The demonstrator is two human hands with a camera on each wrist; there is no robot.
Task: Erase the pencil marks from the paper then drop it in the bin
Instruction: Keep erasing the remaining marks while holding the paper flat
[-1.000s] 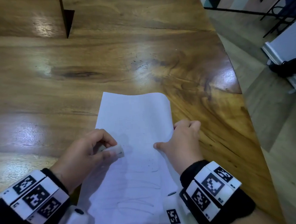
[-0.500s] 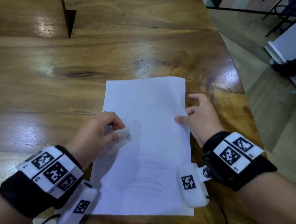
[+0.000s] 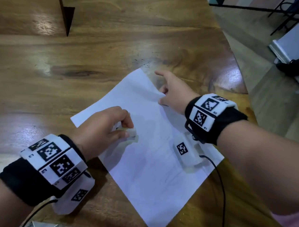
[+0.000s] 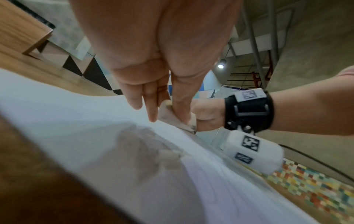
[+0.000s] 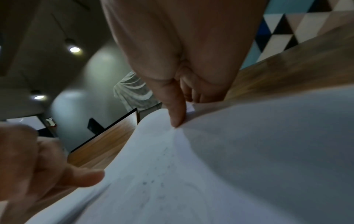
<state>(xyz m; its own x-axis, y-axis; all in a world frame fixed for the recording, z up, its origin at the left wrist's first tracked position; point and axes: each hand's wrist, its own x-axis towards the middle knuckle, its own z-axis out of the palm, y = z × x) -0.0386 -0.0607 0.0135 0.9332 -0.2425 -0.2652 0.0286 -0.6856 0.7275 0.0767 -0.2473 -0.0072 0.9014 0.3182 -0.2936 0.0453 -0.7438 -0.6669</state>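
- Glossy wooden counter [image 3: 105, 50] with dark grain, curved along the right edge.
- Pale tiled floor [image 3: 271, 90] beside it.
- Wall of triangles [image 5: 283, 28] in blue, black and white.
- Round ceiling lights [image 5: 74, 49] glowing overhead.
- Black metal frame [image 3: 286, 9] far right.

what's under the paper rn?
The paper lies skewed on the wooden table; bare wood shows all round it. Near the right hand its edge is pinched up off the wood. Anything beneath the flat part is covered.
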